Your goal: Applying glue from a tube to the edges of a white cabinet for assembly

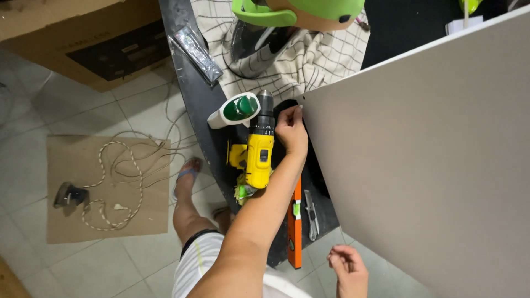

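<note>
dark desk (190, 94) holds a big grey board (419, 160); left hand (291, 131) pinches its near corner, right hand (348, 269) hangs below, loosely curled, holding nothing.

The big grey board (430, 165) is cut off by the right and bottom edges of the frame. The right hand (349, 270) is cut off at the bottom edge. The fingertips of the left hand (291, 131) are hidden behind the board's corner. The cardboard box (83, 38) is cut at the upper left. The green and tan thing (298, 12) is cut off at the top.
</note>
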